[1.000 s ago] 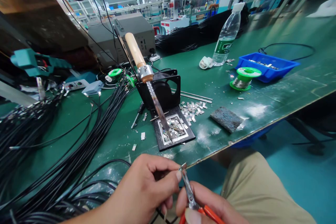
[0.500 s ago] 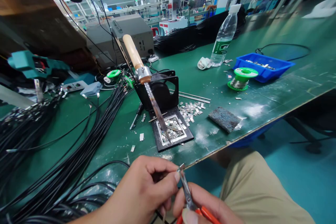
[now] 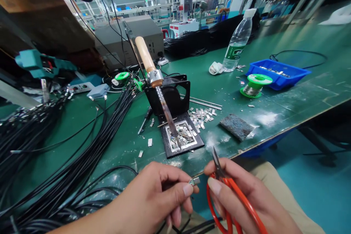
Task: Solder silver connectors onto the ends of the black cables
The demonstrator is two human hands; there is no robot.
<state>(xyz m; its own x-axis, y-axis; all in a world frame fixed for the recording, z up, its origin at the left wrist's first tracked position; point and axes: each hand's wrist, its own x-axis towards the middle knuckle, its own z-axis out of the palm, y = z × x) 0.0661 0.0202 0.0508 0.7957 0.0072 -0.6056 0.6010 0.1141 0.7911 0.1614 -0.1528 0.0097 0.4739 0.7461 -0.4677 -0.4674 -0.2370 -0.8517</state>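
Observation:
In the head view my left hand (image 3: 161,193) pinches a small metal connector (image 3: 195,181) between thumb and forefinger, its shiny end facing right. A cable seems to trail down below that hand. My right hand (image 3: 241,190) is closed around red-handled scissors (image 3: 227,190). Their blades point up and look shut, apart from the connector. Just beyond the hands, a soldering iron (image 3: 164,106) with a wooden handle leans on a black fan (image 3: 172,95). Its tip rests over a black tray (image 3: 199,146) with small metal pieces inside.
Bundled black cables (image 3: 90,161) cover the table's left side. Loose metal connectors (image 3: 203,117) lie beside the tray, near a dark abrasive pad (image 3: 236,127). Farther right are a solder spool (image 3: 255,86), a blue bin (image 3: 293,78) and a water bottle (image 3: 237,44). The table edge runs along the right.
The scissors have moved away from the connector, up and to the right, and now point upward. My left hand keeps its pinch on the connector. The view has shifted slightly.

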